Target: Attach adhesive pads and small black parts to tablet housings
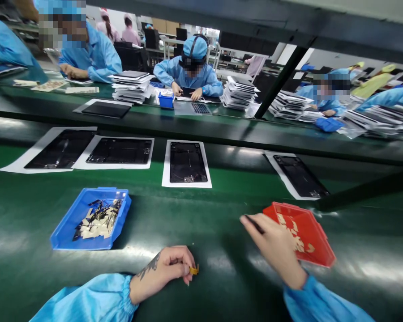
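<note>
My left hand [169, 264] is low in the middle of the head view, with thumb and fingers pinched on a small orange-yellow strip [194, 270]. The strip sticks out to the right of the fingertips. My right hand [276, 243] is raised beside the red bin [322, 256], partly covering its left side. Its fingers are closed around a slim black tool [255, 223], mostly hidden by the hand, so its kind is unclear. Small cream-coloured pieces [298, 243] lie in the red bin. To the left, a blue bin [62, 239] holds pale and black scraps.
Black tablet-like panels [188, 162] on white sheets lie along the green conveyor belt [221, 165] behind the bins. A dark post [366, 190] slants in at the right. Beyond the belt, several workers in blue sit near stacks of panels [240, 93].
</note>
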The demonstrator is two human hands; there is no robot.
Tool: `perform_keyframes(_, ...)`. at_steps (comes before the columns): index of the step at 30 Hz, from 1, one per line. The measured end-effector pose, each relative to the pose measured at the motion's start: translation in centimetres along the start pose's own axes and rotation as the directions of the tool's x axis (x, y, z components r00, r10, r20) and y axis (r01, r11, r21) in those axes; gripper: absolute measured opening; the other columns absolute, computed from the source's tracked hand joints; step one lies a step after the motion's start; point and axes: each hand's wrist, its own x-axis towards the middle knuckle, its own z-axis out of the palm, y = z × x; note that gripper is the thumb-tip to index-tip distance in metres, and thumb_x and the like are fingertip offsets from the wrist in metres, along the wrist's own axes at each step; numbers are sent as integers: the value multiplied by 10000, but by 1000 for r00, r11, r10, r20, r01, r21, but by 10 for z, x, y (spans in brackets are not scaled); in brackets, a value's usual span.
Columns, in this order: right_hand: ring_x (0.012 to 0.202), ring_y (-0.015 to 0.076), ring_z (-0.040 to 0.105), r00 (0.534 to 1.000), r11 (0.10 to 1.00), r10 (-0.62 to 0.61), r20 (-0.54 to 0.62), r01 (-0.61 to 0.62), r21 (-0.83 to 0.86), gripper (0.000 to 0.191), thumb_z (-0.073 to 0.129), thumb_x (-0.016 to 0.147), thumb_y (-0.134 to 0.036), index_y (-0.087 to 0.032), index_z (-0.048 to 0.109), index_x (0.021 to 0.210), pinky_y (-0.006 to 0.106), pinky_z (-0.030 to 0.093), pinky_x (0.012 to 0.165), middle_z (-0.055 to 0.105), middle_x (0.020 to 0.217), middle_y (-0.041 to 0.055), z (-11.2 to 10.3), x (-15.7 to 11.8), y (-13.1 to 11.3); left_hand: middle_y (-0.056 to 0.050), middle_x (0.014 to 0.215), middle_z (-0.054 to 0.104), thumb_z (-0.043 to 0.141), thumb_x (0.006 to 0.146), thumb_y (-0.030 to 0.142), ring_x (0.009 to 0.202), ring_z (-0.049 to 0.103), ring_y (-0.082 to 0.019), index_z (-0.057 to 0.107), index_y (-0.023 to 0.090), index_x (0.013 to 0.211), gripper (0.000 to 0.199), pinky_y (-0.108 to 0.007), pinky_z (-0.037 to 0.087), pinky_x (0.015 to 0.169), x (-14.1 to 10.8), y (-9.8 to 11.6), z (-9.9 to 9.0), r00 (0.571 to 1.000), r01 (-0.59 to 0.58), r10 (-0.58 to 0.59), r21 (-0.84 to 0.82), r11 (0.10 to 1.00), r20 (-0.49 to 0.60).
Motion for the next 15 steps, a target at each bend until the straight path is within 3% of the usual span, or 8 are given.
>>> perform_keyframes(2,876,182,641,991,998,2,131,-9,55,256,461,954,-349,-200,669,967,259,476,776,676,932,37,31,17,-22,-64,845,593,646,798,235,659,608,-124,623,93,741,155,-260,496,655,-3,0,1,1000,-3,3,-17,1000,-4)
perform_keyframes(5,965,188,628,951,988,146,272,-130,-78,250,513,933,-329,-212,643,1111,253,462,843,654,1074,35,67,56,-35,-59,809,590,658,776,241,626,599,-116,613,88,713,171,-256,498,633,-1,2,3,1000,-5,5,-33,999,-7)
perform_keyframes(9,1096,251,575,922,946,302,243,-259,-194,381,468,951,-361,-132,568,1239,311,442,897,591,1213,124,98,126,-28,-53,773,589,665,731,219,610,597,-115,607,89,687,149,-251,500,614,4,5,5,1000,16,-16,-37,999,-9)
perform_keyframes(12,1029,267,612,866,900,413,282,-339,-275,386,473,944,-424,-120,632,1120,348,471,847,643,1094,148,117,171,-23,-43,748,586,651,704,198,604,599,-113,608,92,674,118,-241,496,606,5,6,4,1000,18,-19,-50,999,-11)
perform_keyframes(15,959,224,629,810,859,488,324,-381,-341,366,506,941,-443,-120,629,1065,387,493,834,654,1035,109,130,198,-25,-40,743,594,636,687,187,593,596,-108,612,97,675,95,-239,493,604,5,7,4,1000,15,-16,-50,999,-14)
